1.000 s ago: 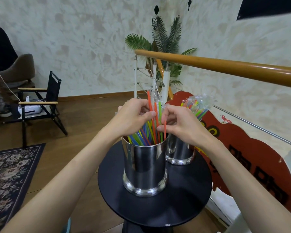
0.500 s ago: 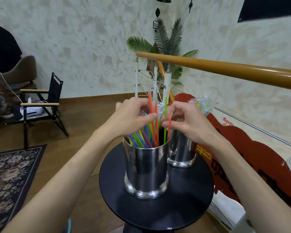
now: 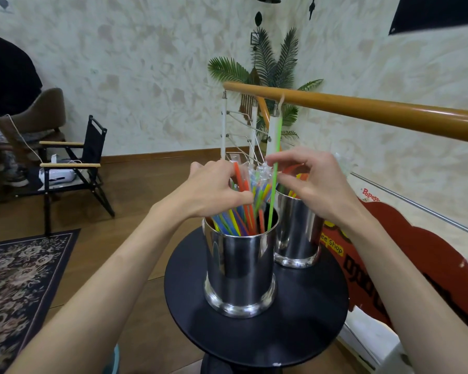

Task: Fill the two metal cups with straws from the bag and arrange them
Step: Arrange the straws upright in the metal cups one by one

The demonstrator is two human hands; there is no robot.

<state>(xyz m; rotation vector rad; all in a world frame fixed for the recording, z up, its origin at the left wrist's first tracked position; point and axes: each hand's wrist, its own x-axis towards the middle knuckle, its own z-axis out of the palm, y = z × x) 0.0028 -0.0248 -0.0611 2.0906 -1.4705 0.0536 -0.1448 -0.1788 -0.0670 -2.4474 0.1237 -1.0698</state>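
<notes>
Your right hand (image 3: pixel 312 184), just right of the frame's centre, pinches a single green straw (image 3: pixel 273 182) between thumb and forefinger, with the other fingers loosely arched above it; holding it near the middle like this lets you steer its lower end, which already sits inside the near metal cup (image 3: pixel 239 268) at its right side. Your left hand (image 3: pixel 214 191), just left of centre, curls round a bunch of coloured straws (image 3: pixel 243 211) still partly in their clear plastic wrap (image 3: pixel 257 175), probably to keep them gathered and out of the way so the green one can drop in beside them. The bunch leans to the left inside the cup, a mix of blue, yellow, green, orange and red, thin and glossy, with the orange ones rising highest. The near cup is a polished steel cylinder with a flared base, standing upright at the middle of the round black desk (image 3: pixel 254 333). Just behind and to its right the second metal cup (image 3: pixel 297 236) stands, with a few orange and yellow straws showing above its rim behind your right hand. How full that cup is cannot be told, since your hand covers its mouth.
</notes>
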